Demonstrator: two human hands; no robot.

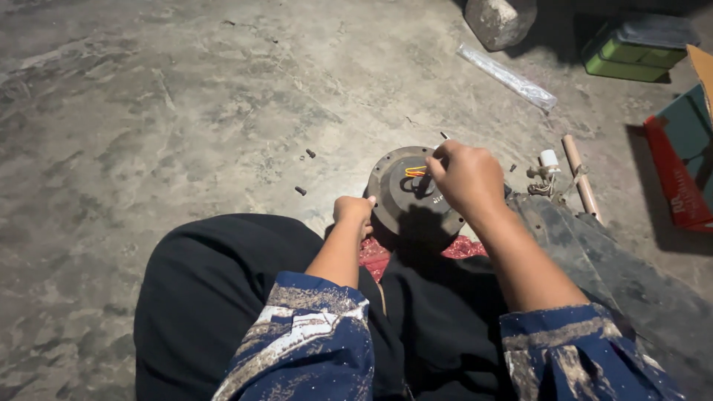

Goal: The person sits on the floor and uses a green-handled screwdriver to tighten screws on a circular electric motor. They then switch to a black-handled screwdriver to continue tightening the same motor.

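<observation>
Left hand: we close it on the near-left rim of the motor, fingers curled over the edge, steadying it.
Right hand: we hold it over the motor's top right, fingers pinched shut; a thin dark tip pokes out just above the knuckles, and we cannot tell what it is.
Motor: one dark round disc, tilted up against our lap, sitting between the two hands on the floor.
Wires: a small bunch of yellow and red ones, just left of the right hand's fingertips, on the motor's face.
In the way: the right hand covers the motor's upper right part; its shadow darkens the lower middle.
Red cloth: one, under the motor, below both hands.
Screws: we count three small dark ones on the floor, left of the left hand and apart from it.
Stick: one pale one, right of the right hand, well clear.
White part: one small piece with tangled wire, between the right hand and the stick.
Plastic sleeve: one long clear one, far above the right hand.
Green box: one, far upper right.
Red carton: one, at the right edge.
Stone: one, top edge, beyond the sleeve.
</observation>
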